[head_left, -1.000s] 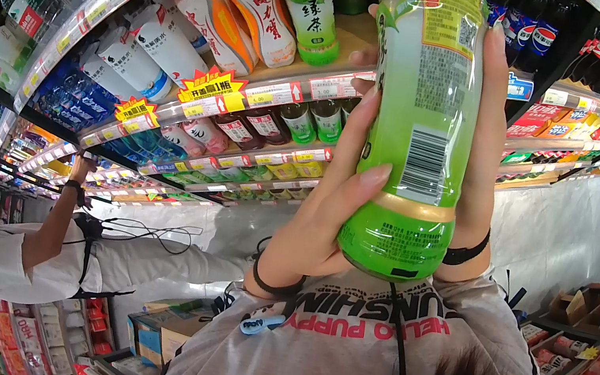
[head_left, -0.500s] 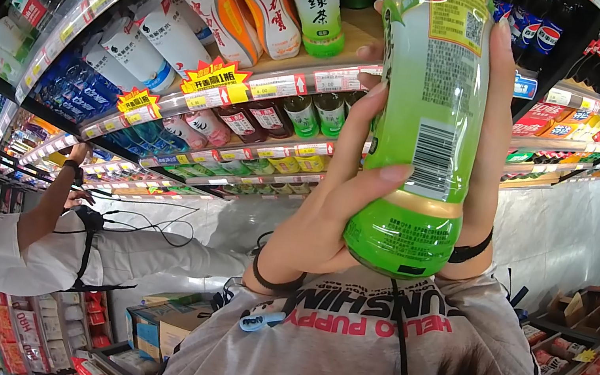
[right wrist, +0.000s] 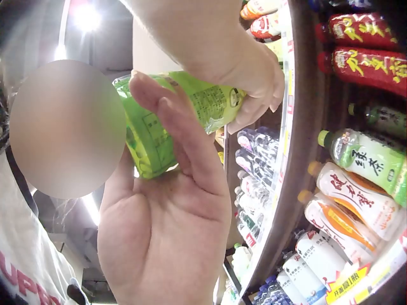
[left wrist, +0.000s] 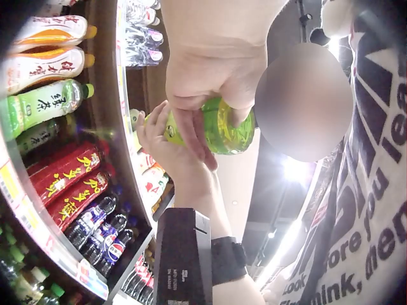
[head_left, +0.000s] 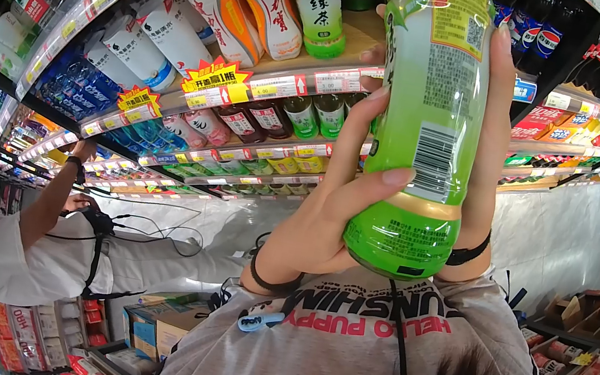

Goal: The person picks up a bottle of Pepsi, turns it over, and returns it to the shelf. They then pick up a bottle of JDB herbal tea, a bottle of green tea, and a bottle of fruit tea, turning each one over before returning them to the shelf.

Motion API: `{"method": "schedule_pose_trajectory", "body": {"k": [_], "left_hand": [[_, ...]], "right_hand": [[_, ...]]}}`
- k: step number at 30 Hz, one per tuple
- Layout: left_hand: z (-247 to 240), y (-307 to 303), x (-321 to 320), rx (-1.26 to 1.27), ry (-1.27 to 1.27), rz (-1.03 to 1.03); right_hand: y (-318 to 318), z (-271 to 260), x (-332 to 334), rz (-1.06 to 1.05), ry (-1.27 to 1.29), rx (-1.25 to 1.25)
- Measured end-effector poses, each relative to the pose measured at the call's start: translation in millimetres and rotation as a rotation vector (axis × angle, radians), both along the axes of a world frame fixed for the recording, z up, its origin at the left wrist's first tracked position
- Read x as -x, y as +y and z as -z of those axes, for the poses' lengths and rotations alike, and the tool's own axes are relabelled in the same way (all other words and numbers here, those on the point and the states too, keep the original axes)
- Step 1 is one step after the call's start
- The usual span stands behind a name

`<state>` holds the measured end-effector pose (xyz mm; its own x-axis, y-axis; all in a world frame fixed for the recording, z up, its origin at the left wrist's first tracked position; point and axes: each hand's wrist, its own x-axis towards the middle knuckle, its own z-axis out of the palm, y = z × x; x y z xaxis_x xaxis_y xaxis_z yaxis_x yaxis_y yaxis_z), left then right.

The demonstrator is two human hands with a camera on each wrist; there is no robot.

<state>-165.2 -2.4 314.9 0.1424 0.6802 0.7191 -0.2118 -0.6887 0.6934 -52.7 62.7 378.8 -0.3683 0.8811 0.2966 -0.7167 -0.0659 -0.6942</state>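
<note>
A green tea bottle (head_left: 433, 91), with a barcode and a gold band low on its label, is held up in front of the chest. Its cap end points away, past the head view's top edge. My left hand (head_left: 309, 229) grips the lower part, thumb across the front beside the barcode. Along the other side my right hand (head_left: 488, 165) holds the bottle higher up. In the right wrist view, the fingers of my right hand (right wrist: 222, 63) curl round it near the far end. The left wrist view shows my left hand (left wrist: 219, 70) over the base.
Ahead curves a drinks shelf (head_left: 269, 90) with price strips. On it stand another green tea bottle (head_left: 316, 6), orange-and-white bottles (head_left: 267, 9) and white water bottles (head_left: 154, 33). At left, another person (head_left: 22, 259) reaches to the shelf. Cartons (head_left: 163, 324) stand behind that person.
The bottle and both hands sit slightly further right in the head view, with the same grip. The other person's second hand now shows near the waist.
</note>
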Motion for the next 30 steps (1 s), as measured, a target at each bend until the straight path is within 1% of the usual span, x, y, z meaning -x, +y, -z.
{"method": "schedule_pose_trajectory", "body": {"k": [8, 11, 20, 23, 30], "left_hand": [[-1, 1, -1, 0.015, -0.013, 0.016], [-1, 1, -2, 0.022, -0.017, 0.022], [-3, 1, -3, 0.035, -0.034, 0.028], [-4, 1, -4, 0.038, -0.038, 0.026], [-5, 1, -7, 0.051, -0.053, 0.022]], "right_hand": [[-4, -3, 1, 0.060, -0.005, 0.024], [-3, 0, -3, -0.015, 0.014, 0.052], [-6, -2, -2, 0.122, 0.010, 0.101], [-1, 2, -7, 0.030, 0.009, 0.062], [4, 5, -7, 0.002, 0.031, 0.020]]}}
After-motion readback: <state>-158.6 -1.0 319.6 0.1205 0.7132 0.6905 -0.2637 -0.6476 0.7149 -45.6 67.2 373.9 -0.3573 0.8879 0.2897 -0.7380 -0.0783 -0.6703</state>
